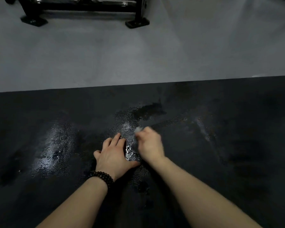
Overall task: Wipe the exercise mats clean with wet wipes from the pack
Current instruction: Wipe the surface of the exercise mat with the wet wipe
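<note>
Dark mat [220,162]; blurred wipe [139,129] hidden in right hand [149,145].

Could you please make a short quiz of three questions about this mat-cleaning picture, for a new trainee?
1. True or false: the left hand lies flat with spread fingers on the dark mat.
2. What does the right hand grip? A) a spray bottle B) a white wipe C) a brush
3. Fill in: the left wrist wears a dark beaded ____.

Key:
1. True.
2. B. A bit of white wipe shows past the curled fingers, blurred.
3. Bracelet.
</note>
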